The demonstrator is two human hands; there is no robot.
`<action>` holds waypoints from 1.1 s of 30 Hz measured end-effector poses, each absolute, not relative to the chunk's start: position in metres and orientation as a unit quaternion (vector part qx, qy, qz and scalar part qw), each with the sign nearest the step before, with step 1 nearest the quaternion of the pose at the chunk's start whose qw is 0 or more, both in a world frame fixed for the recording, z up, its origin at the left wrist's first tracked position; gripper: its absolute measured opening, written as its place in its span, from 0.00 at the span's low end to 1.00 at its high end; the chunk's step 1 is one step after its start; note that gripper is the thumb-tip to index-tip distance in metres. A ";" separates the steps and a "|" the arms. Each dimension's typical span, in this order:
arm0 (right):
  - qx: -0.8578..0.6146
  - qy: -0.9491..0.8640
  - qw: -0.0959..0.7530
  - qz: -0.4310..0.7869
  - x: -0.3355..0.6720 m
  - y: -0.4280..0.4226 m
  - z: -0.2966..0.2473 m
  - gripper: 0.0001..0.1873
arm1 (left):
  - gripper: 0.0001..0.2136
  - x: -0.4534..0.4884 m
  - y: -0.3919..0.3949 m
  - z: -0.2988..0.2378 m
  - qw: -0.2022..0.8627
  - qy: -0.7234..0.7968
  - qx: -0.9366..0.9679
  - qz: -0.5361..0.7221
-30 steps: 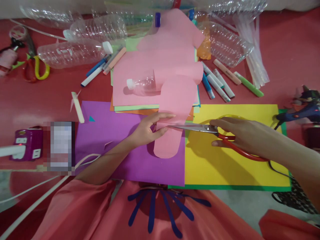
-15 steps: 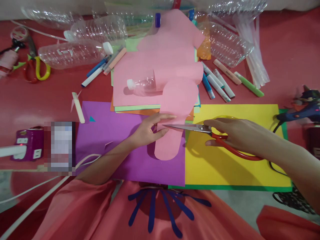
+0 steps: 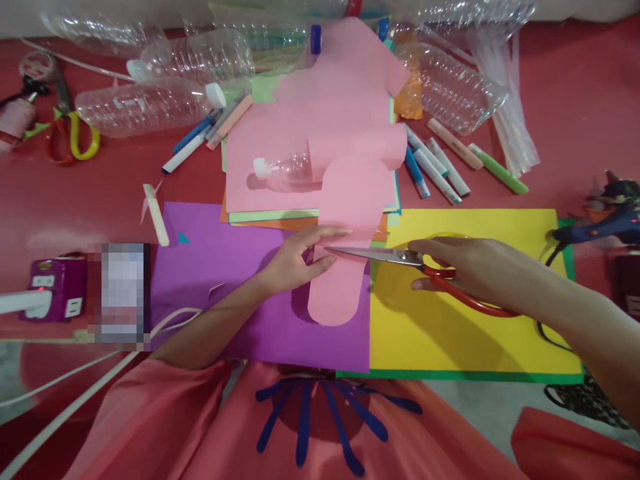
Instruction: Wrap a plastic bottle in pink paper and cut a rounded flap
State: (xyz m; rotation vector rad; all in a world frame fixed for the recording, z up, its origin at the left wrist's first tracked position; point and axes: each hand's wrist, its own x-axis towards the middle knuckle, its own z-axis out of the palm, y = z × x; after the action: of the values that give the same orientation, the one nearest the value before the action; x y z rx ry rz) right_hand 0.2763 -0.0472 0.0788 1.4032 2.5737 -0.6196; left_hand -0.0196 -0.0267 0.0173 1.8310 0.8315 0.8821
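My left hand (image 3: 295, 257) pinches the left edge of a pink paper strip (image 3: 345, 233) that curls down from a larger pink sheet (image 3: 320, 127). My right hand (image 3: 470, 267) grips red-handled scissors (image 3: 400, 257), whose blades lie across the strip with the tip near my left fingers. A small clear bottle (image 3: 283, 170) lies on the pink sheet, partly rolled in it. Under my hands lie a purple sheet (image 3: 240, 287) and a yellow sheet (image 3: 465, 333).
Empty plastic bottles (image 3: 150, 100) and markers (image 3: 440, 163) are strewn across the red floor behind. Yellow-handled scissors (image 3: 70, 133) lie far left, a purple power strip (image 3: 50, 287) with white cables at left, and a blue glue gun (image 3: 605, 223) at right.
The scissors have slid a little to the left across the pink strip, and the strip's lower end has dropped slightly. My left hand has stayed in place.
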 end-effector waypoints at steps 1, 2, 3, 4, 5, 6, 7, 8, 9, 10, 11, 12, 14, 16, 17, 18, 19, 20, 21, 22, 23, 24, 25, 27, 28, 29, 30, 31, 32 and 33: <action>0.467 0.857 0.072 -0.204 0.276 -0.047 0.079 0.24 | 0.15 -0.020 -0.027 0.017 0.452 0.337 0.742 0.362; 0.466 0.858 0.070 -0.203 0.275 -0.047 0.079 0.24 | 0.15 -0.020 -0.027 0.017 0.449 0.338 0.742 0.364; 0.464 0.860 0.069 -0.203 0.275 -0.047 0.079 0.24 | 0.15 -0.019 -0.027 0.017 0.448 0.339 0.743 0.365; 0.461 0.861 0.069 -0.203 0.274 -0.047 0.080 0.24 | 0.15 -0.019 -0.027 0.017 0.447 0.340 0.743 0.364; 0.458 0.863 0.070 -0.202 0.273 -0.047 0.080 0.24 | 0.15 -0.019 -0.027 0.017 0.449 0.342 0.743 0.361; 0.456 0.864 0.072 -0.201 0.272 -0.047 0.080 0.24 | 0.15 -0.019 -0.028 0.017 0.451 0.344 0.742 0.356; 0.455 0.865 0.074 -0.199 0.271 -0.047 0.080 0.23 | 0.15 -0.019 -0.028 0.018 0.454 0.345 0.743 0.351; 0.454 0.866 0.074 -0.194 0.270 -0.047 0.079 0.23 | 0.15 -0.019 -0.028 0.018 0.456 0.345 0.743 0.347; 0.453 0.867 0.076 -0.190 0.269 -0.047 0.079 0.22 | 0.15 -0.019 -0.029 0.018 0.458 0.345 0.744 0.343; 0.452 0.869 0.078 -0.187 0.267 -0.047 0.079 0.22 | 0.15 -0.019 -0.029 0.018 0.458 0.345 0.745 0.340; 0.450 0.870 0.081 -0.186 0.266 -0.047 0.079 0.23 | 0.15 -0.019 -0.029 0.018 0.458 0.345 0.746 0.338; 0.449 0.870 0.083 -0.186 0.264 -0.047 0.078 0.23 | 0.15 -0.019 -0.029 0.018 0.458 0.344 0.746 0.338; 0.447 0.870 0.084 -0.193 0.261 -0.047 0.079 0.23 | 0.16 -0.019 -0.029 0.018 0.458 0.342 0.747 0.339; 0.446 0.868 0.084 -0.201 0.259 -0.046 0.079 0.24 | 0.16 -0.019 -0.029 0.018 0.457 0.337 0.749 0.342; 0.446 0.867 0.087 -0.203 0.258 -0.046 0.080 0.24 | 0.16 -0.019 -0.029 0.018 0.456 0.335 0.750 0.343; 0.447 0.866 0.091 -0.204 0.257 -0.045 0.080 0.25 | 0.16 -0.019 -0.029 0.018 0.455 0.334 0.751 0.344; 0.448 0.865 0.096 -0.206 0.256 -0.045 0.081 0.25 | 0.16 -0.019 -0.029 0.018 0.455 0.333 0.751 0.345; 0.450 0.863 0.102 -0.207 0.256 -0.044 0.081 0.26 | 0.16 -0.019 -0.029 0.018 0.454 0.333 0.750 0.347; 0.451 0.861 0.108 -0.209 0.255 -0.044 0.082 0.26 | 0.16 -0.019 -0.029 0.018 0.453 0.334 0.749 0.349; 0.451 0.860 0.112 -0.210 0.255 -0.044 0.082 0.25 | 0.16 -0.019 -0.029 0.017 0.453 0.336 0.748 0.350; 0.450 0.860 0.115 -0.212 0.255 -0.043 0.083 0.25 | 0.16 -0.019 -0.029 0.017 0.454 0.337 0.746 0.351; 0.450 0.860 0.115 -0.212 0.254 -0.043 0.083 0.25 | 0.15 -0.019 -0.029 0.017 0.455 0.339 0.745 0.351; 0.450 0.860 0.114 -0.213 0.254 -0.043 0.083 0.25 | 0.15 -0.019 -0.029 0.017 0.458 0.341 0.744 0.347; 0.451 0.859 0.110 -0.216 0.255 -0.044 0.082 0.25 | 0.15 -0.019 -0.029 0.017 0.460 0.347 0.743 0.339; 0.451 0.859 0.106 -0.218 0.255 -0.044 0.082 0.24 | 0.15 -0.019 -0.029 0.017 0.460 0.350 0.744 0.336; 0.452 0.859 0.104 -0.219 0.255 -0.044 0.081 0.24 | 0.15 -0.019 -0.029 0.017 0.458 0.352 0.745 0.335; 0.452 0.858 0.102 -0.219 0.255 -0.044 0.081 0.24 | 0.15 -0.019 -0.029 0.017 0.455 0.351 0.746 0.337; 0.454 0.858 0.100 -0.219 0.255 -0.044 0.081 0.23 | 0.15 -0.019 -0.029 0.017 0.452 0.349 0.747 0.340; 0.456 0.857 0.100 -0.219 0.255 -0.044 0.082 0.23 | 0.15 -0.019 -0.028 0.017 0.450 0.346 0.748 0.343; 0.458 0.855 0.103 -0.219 0.255 -0.044 0.082 0.22 | 0.16 -0.019 -0.028 0.017 0.449 0.346 0.749 0.342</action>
State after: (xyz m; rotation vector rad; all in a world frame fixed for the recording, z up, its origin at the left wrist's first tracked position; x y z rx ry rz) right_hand 0.2546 -0.0435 0.0823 1.3521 2.5244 -0.6470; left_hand -0.0189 -0.0283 0.0173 1.8537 0.8551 0.8463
